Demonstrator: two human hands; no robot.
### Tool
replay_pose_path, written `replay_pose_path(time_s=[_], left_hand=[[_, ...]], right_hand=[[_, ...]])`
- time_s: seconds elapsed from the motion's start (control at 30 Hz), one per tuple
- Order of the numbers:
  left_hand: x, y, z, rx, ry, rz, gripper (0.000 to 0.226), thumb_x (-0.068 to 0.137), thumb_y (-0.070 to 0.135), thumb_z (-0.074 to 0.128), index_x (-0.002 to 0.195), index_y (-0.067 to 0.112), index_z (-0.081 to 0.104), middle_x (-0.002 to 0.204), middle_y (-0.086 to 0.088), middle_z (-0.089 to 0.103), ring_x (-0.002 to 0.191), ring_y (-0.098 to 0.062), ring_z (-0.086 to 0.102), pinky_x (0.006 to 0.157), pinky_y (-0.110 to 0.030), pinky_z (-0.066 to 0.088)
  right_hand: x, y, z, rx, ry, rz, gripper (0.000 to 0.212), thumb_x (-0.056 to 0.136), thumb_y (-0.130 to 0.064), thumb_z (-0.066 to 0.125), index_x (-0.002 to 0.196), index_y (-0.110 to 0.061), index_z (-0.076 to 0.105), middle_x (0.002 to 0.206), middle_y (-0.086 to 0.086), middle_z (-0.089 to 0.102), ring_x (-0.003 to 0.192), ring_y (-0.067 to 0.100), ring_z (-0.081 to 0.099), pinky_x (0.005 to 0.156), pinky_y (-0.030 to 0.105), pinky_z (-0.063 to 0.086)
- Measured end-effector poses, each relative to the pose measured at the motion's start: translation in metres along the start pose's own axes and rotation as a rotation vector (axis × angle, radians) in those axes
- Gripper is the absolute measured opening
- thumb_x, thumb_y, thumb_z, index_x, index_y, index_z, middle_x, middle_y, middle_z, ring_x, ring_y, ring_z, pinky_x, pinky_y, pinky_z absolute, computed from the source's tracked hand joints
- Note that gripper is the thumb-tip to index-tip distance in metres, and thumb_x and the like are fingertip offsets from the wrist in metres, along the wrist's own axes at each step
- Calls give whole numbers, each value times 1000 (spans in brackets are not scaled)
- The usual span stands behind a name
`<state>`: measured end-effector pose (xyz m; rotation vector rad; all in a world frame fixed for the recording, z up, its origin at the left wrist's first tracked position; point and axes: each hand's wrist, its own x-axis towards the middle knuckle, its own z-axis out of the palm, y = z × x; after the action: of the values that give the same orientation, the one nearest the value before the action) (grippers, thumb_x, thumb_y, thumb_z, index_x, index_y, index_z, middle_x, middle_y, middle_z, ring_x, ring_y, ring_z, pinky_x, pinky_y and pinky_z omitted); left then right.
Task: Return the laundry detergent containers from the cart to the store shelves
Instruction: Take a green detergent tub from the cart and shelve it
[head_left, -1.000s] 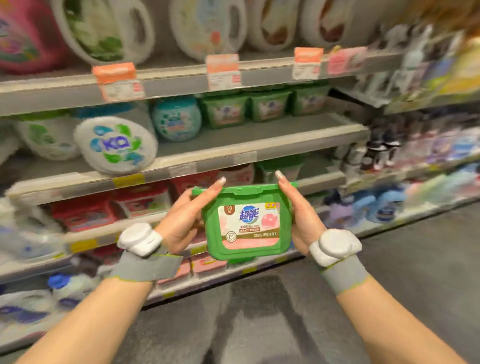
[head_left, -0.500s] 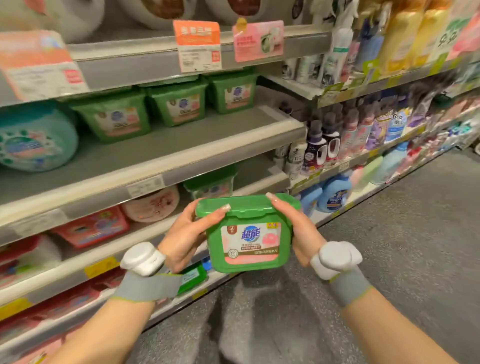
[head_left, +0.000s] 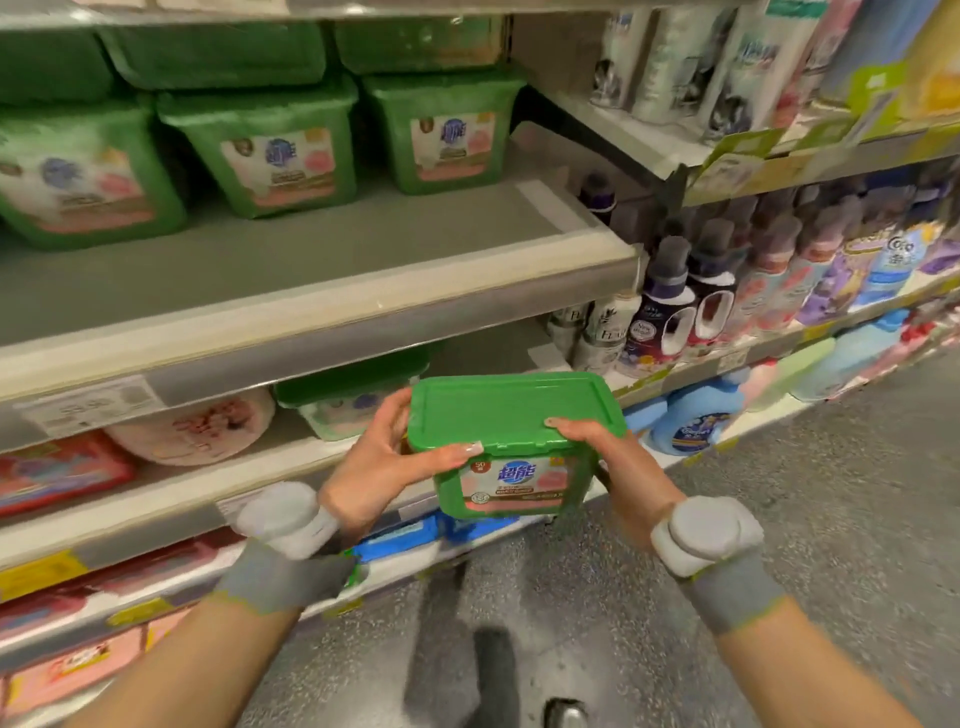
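A green detergent tub (head_left: 511, 444) with a lid and a pink-and-white label hangs in front of the shelving at chest height. My left hand (head_left: 387, 457) grips its left side, thumb across the front edge. My right hand (head_left: 621, 465) grips its right side, thumb on the lid. Above and behind it a grey shelf (head_left: 322, 291) carries several matching green tubs (head_left: 270, 150) set back from the front edge, with bare shelf in front of them. Another green tub (head_left: 348, 395) sits on the shelf below, just behind my left hand.
Dark and pastel softener bottles (head_left: 727, 301) fill the shelves to the right. Blue jugs (head_left: 691, 421) stand on the bottom right shelf. Red and pink packs (head_left: 57, 473) and a round pink pack (head_left: 197, 431) lie lower left. Grey floor (head_left: 779, 519) stretches to the right. The cart is out of view.
The view has closed in on the shelf of green tubs, which now looms larger. The tub in my hands has tipped so its lid faces up more.
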<state>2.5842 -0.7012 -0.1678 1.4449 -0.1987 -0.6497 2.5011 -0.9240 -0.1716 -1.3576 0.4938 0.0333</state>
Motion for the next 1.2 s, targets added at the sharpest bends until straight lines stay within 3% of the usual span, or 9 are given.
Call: replay_pose_path(time_s=[0.13, 0.2, 0.3, 0.43, 0.6, 0.73, 0.9, 1.03, 1.2], left_hand=[[45, -18, 34, 26, 121, 89, 78, 60, 15, 85, 128, 23, 47, 123, 3, 63, 104, -4, 66, 76, -15, 54], [65, -26, 47, 33, 186, 120, 68, 72, -2, 75, 128, 24, 46, 120, 4, 61, 94, 3, 67, 76, -12, 53], [95, -38, 58, 48, 254, 138, 78, 64, 23, 89, 131, 23, 50, 120, 4, 68, 108, -6, 65, 91, -21, 52], [123, -53, 67, -17, 434, 147, 109, 47, 46, 91, 138, 8, 44, 135, -7, 60, 125, -22, 56, 108, -43, 44], [153, -66, 71, -48, 620, 209, 84, 55, 36, 91, 127, 14, 52, 125, -4, 63, 119, -18, 59, 106, -41, 45], [168, -65, 68, -35, 691, 253, 49, 75, 11, 79, 116, 23, 55, 101, 7, 69, 95, -7, 68, 86, -25, 55], [182, -69, 58, 28, 699, 206, 53, 82, 8, 73, 130, 14, 49, 96, 0, 71, 83, -13, 70, 83, -37, 58], [189, -72, 52, -20, 709, 158, 50, 81, 5, 72, 126, 14, 52, 110, -5, 70, 102, -23, 67, 96, -48, 52], [188, -70, 54, -35, 716, 143, 45, 83, 8, 71, 124, 12, 53, 115, -4, 68, 109, -20, 63, 97, -38, 49]], right_hand=[[52, -5, -42, -28, -97, 8, 36, 85, -17, 65, 120, -9, 62, 86, -12, 74, 71, -4, 69, 57, 8, 50], [76, -10, -58, -34, -136, -25, 47, 81, -24, 72, 124, -10, 60, 95, -8, 74, 84, -2, 70, 74, 15, 55], [115, -12, -74, -48, -201, -83, 70, 70, -37, 81, 131, -20, 53, 118, 1, 70, 111, 19, 65, 103, 44, 46], [159, -7, -80, -21, -190, -121, 92, 57, -42, 89, 137, -27, 46, 122, -6, 67, 117, 15, 61, 110, 43, 38], [202, 5, -69, -6, -183, -119, 132, 37, -65, 88, 148, -37, 22, 148, -3, 41, 135, 18, 42, 116, 46, 30], [226, 10, -60, 88, -179, -111, 82, 68, -35, 82, 137, -26, 38, 133, 5, 59, 121, 19, 56, 107, 39, 39], [241, 19, -52, 75, -174, -125, 52, 77, -23, 75, 124, -28, 52, 118, 7, 68, 110, 26, 65, 101, 45, 47], [250, 24, -44, 81, -132, -125, 76, 60, -41, 85, 128, -32, 53, 122, 0, 67, 115, 22, 61, 108, 46, 39], [251, 26, -40, 90, -83, -132, 61, 70, -29, 81, 124, -35, 54, 121, -3, 67, 114, 20, 60, 110, 45, 38]])
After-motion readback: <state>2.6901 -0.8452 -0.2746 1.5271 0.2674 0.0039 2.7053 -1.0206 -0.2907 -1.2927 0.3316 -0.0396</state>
